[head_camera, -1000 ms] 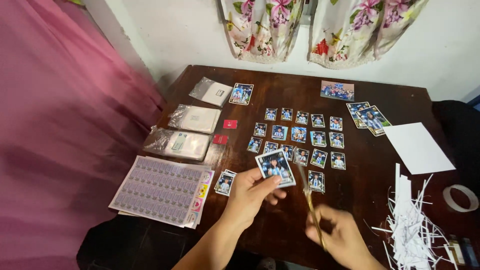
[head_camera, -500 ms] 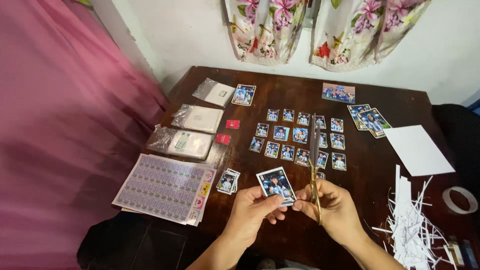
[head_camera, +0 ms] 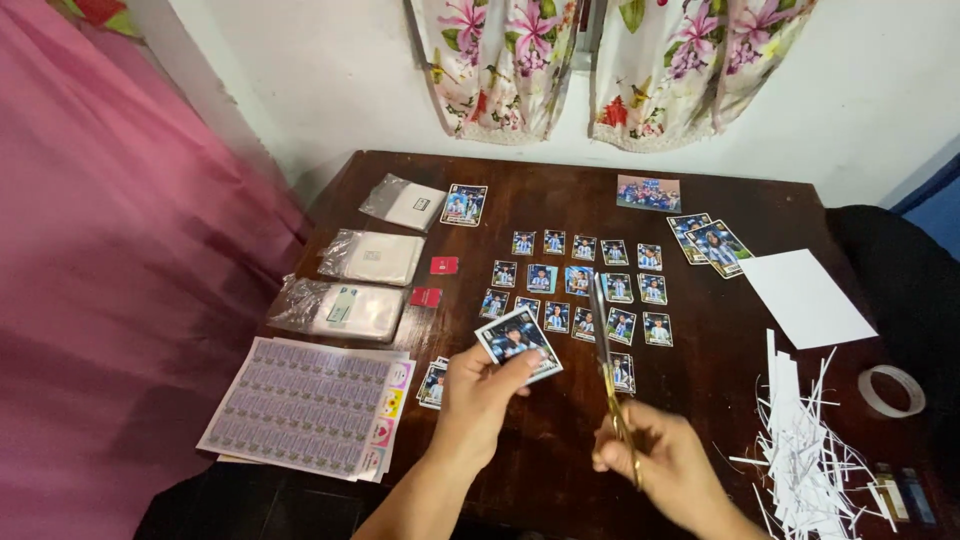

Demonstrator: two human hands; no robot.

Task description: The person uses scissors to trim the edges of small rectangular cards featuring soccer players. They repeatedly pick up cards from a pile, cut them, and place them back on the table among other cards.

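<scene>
My left hand (head_camera: 480, 395) comes up from the bottom edge with the forearm angled toward the middle of the table (head_camera: 560, 170), wrist a little bent. Its thumb and fingers are pinched on the lower left corner of a card (head_camera: 518, 342), which I hold tilted above the table, picture side toward me. The card sits up and to the right of that hand, just left of the scissors (head_camera: 610, 370).

My right hand (head_camera: 655, 462) is lower and to the right, fingers curled around the gold handles of the scissors. The blades point up and away from me, slightly left, and look closed or nearly so; motion blur keeps me from being sure. Their tip reaches over the bottom rows of the small cards (head_camera: 585, 290) laid out in a grid.

To the far left lies a printed sheet (head_camera: 300, 405), with three clear packets (head_camera: 345, 305) above it and two small red squares (head_camera: 435, 282) just beside them. Right of my right hand is a heap of white paper strips (head_camera: 800, 440), a blank white sheet (head_camera: 805, 298) above it, and a tape roll (head_camera: 892, 390) near the table's right edge.
</scene>
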